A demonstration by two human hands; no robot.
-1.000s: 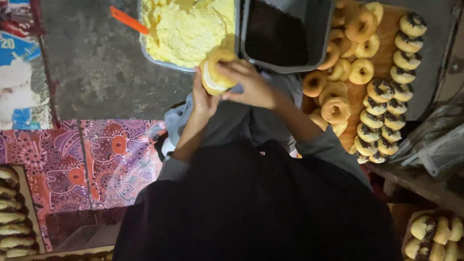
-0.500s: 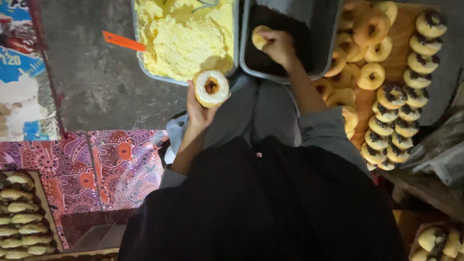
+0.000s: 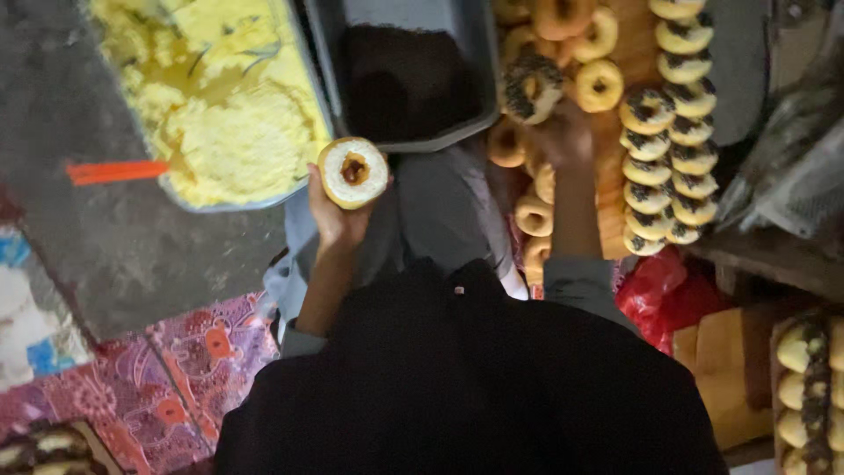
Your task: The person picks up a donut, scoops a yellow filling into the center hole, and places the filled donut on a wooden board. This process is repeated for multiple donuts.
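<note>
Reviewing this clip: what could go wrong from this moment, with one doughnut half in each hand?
1. The left hand holds a cut doughnut half face up by its edge, over the rim of the yellow cream tray; tilted, it might drop in or lose its filling.
2. The right hand carries a sprinkle-coated half above the plain doughnuts; loose sprinkles may fall on them.
3. The finished row sits close by; the hand could nudge it.

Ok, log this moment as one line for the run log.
left hand: holds cut doughnut half | right hand: carries sprinkle-coated doughnut over wooden board | dark sprinkle tray | yellow cream tray
</note>
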